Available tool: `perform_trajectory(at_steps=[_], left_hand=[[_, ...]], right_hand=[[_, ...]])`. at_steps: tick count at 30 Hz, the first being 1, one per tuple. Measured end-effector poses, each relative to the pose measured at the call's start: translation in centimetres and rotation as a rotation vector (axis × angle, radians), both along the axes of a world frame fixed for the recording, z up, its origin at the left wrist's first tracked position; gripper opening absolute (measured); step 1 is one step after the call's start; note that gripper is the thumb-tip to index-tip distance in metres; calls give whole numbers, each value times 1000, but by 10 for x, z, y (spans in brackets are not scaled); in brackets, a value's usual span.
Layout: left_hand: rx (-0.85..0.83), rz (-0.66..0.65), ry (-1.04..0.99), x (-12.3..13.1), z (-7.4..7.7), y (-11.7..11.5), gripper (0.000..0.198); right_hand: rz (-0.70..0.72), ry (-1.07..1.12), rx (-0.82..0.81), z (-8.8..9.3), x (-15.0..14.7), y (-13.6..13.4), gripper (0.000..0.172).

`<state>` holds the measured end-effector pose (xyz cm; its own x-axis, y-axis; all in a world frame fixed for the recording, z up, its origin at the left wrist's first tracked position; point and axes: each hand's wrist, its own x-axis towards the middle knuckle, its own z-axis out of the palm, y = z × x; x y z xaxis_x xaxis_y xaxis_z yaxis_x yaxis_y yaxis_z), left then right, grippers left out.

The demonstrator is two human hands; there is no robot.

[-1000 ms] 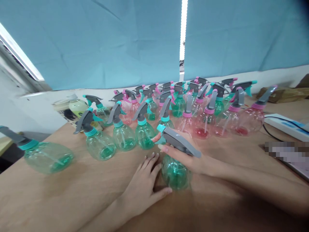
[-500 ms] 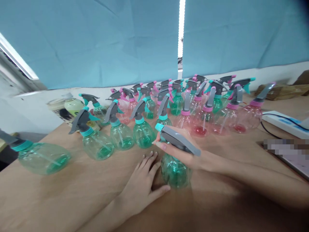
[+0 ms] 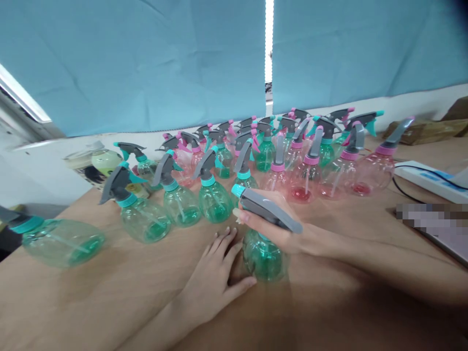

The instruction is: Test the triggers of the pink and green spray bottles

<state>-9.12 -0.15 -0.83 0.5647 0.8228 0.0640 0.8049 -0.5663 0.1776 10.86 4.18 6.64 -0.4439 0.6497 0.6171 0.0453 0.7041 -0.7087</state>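
My right hand (image 3: pixel 288 242) is closed around the neck of a green trigger spray bottle (image 3: pixel 265 261), just right of and below the frame's centre; its fingers are curled beneath the grey head, and the trigger is hidden. The bottle stands on the wooden table (image 3: pixel 102 307), green liquid inside. My left hand (image 3: pixel 214 275) lies palm down on the table, lower centre, fingers slightly spread, thumb near the bottle's base; I cannot tell whether they touch. Beyond, green spray bottles (image 3: pixel 215 202) extend to the left edge, and pink spray bottles (image 3: pixel 305 183) stand right of centre. A white power strip (image 3: pixel 427 180) lies at the right edge. A blue curtain (image 3: pixel 146 68) fills the upper frame.
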Motion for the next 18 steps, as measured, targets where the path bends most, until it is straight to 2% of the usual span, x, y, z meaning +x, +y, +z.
perform_trajectory(at_steps=[3,7,11,18], left_hand=[[19,-7,-31,0,0,0,68],[-8,-12,-15,0,1,0,68],[-5,-11,-38,0,1,0,68],[-13,-4,-13,1,3,-1,68]], right_hand=[[32,22,-16,-1,0,1,25],[47,54,-100,-4,0,3,6],[15,86,-182,-9,0,1,9],[-4,20,-134,-3,2,-7,13]])
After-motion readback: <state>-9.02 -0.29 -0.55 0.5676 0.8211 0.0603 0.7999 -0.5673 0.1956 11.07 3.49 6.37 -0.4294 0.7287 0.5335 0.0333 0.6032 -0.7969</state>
